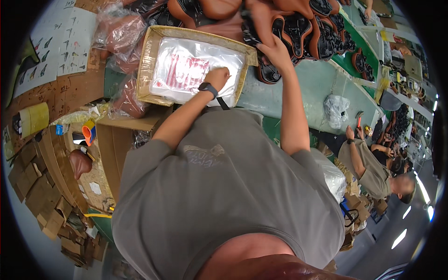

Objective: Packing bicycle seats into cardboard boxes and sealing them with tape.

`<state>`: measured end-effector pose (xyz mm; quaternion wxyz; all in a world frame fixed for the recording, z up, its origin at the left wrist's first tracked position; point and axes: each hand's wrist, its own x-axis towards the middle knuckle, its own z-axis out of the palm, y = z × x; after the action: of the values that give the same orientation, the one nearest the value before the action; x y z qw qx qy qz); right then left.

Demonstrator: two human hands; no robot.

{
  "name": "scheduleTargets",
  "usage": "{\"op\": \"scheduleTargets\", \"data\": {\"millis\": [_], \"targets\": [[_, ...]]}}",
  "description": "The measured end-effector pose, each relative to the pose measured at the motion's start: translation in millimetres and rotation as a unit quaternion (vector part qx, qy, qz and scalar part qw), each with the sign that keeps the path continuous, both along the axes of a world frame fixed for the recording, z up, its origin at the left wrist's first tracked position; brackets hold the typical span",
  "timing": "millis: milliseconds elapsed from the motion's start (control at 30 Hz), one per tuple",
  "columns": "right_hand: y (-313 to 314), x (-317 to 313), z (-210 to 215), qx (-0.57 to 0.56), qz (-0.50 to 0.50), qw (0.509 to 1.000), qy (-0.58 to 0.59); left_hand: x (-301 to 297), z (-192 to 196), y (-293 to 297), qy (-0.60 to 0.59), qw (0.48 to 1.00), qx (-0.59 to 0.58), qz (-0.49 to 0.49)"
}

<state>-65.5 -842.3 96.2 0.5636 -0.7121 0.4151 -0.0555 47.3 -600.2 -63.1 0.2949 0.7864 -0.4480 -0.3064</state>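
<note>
My right hand (276, 53) is closed on a brown bicycle saddle (262, 24), tilted up and blurred, at the near side of a pile of saddles. My left hand (218, 78), with a dark watch at the wrist, is curled closed over a stack of clear plastic bags (186, 70) with red print. Whether its fingers pinch anything is hidden. The bags lie flat inside a shallow cardboard box (145, 70) with taped, yellowish edges.
More brown saddles with black undersides (293, 35) crowd the far side of the green table (308, 88). Plastic-wrapped saddles (122, 35) lie left of the box. A crumpled plastic bag (336, 111) sits to the right. Another person (368, 163) works farther right.
</note>
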Motion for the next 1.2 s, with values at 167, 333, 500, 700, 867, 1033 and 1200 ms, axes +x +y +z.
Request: {"op": "scheduleTargets", "data": {"millis": [167,333,500,700,867,1033,1200], "targets": [[96,-122,63,0.241,-0.146,0.938,-0.202,-20,-97,18,-0.042,0.998,0.051,-0.016],[167,-219,41,0.236,-0.207,0.948,-0.058,-8,-67,41,0.112,0.987,-0.04,0.111],[185,-194,-25,0.484,-0.199,0.835,-0.169,-4,36,70,0.486,0.84,-0.144,0.192],[150,-127,-17,0.565,-0.025,0.79,-0.236,-54,148,93,0.632,0.732,-0.179,0.182],[146,-148,59,0.574,-0.087,0.738,-0.344,-38,221,135,0.729,0.499,-0.39,0.26],[104,-180,77,0.404,0.157,0.851,-0.297,-99,253,122,0.463,0.785,-0.21,0.354],[117,-197,110,-0.169,0.25,0.942,-0.149,-79,244,95,0.288,0.831,-0.194,0.434]]}}
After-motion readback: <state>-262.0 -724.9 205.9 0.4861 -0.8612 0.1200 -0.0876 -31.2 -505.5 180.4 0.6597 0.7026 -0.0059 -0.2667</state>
